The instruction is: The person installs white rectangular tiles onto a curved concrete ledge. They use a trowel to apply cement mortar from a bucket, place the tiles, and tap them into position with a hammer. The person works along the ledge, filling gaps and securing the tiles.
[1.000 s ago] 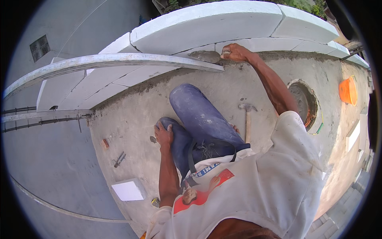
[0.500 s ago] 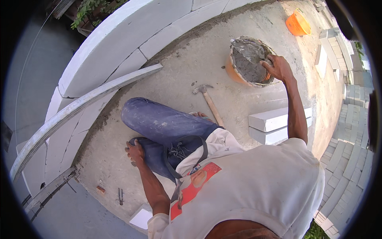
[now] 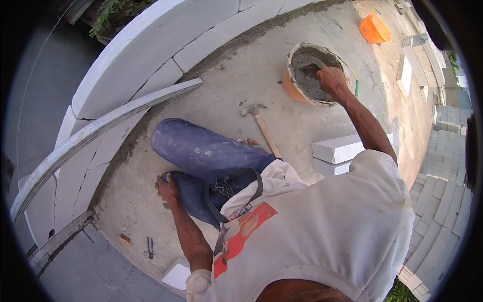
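My right hand (image 3: 332, 82) is closed around a trowel, its blade (image 3: 310, 70) dark and partly sunk in the bucket. The orange bucket (image 3: 293, 89) has a mortar-caked rim and holds grey wet mortar (image 3: 308, 54); its yellow-green handle hangs to the right side. My left hand (image 3: 166, 190) rests on my bent left knee in dark blue trousers, fingers apart and nothing in them. On the floor between my legs and the bucket lies a claw hammer (image 3: 260, 127) with a wooden handle.
A low wall of white blocks (image 3: 166, 55) curves along the left, with a long metal bar (image 3: 108, 125) leaning by it. White blocks (image 3: 337, 148) lie stacked below my right arm. Another orange bucket (image 3: 375, 28) stands far right. Pliers-like tool (image 3: 150, 247) and a brick piece (image 3: 125, 240) lie lower left.
My right hand has moved left and slightly down over the bucket, taking the trowel deeper into the mortar. The mortar surface looks stirred. My left hand stays on the knee.
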Motion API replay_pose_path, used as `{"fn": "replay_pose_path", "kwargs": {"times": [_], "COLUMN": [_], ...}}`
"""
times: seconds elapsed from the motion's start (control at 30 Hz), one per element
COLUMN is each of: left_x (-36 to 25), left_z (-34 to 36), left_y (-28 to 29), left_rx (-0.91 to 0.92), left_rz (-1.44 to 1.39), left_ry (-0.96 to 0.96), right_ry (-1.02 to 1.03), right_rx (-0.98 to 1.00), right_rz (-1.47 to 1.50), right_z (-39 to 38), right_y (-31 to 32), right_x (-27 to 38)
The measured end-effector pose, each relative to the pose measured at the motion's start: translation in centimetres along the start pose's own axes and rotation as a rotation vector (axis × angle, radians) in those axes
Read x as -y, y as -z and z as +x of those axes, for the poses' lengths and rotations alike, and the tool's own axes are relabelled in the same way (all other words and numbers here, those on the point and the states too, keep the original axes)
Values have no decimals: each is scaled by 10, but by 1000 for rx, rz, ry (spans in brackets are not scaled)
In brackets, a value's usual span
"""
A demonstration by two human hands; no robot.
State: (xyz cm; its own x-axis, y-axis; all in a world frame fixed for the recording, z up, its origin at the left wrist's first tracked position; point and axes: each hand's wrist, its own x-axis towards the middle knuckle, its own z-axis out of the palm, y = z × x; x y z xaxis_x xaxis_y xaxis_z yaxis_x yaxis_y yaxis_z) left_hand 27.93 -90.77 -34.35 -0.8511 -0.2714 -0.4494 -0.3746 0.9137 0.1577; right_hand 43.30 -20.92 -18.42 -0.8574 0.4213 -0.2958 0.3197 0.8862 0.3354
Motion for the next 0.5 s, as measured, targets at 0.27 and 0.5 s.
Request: {"fn": "replay_pose_path", "kwargs": {"times": [0.27, 0.5], "left_x": [-6, -10], "left_z": [-5, -5], "left_y": [0, -4], "left_rx": [1, -3], "left_rz": [-3, 15], "left_ry": [26, 39], "right_ry": [-62, -292], "right_rx": [67, 248], "right_rz": [166, 1071], "right_z": [-12, -55], "right_y": [12, -14], "right_x": [-8, -47]}}
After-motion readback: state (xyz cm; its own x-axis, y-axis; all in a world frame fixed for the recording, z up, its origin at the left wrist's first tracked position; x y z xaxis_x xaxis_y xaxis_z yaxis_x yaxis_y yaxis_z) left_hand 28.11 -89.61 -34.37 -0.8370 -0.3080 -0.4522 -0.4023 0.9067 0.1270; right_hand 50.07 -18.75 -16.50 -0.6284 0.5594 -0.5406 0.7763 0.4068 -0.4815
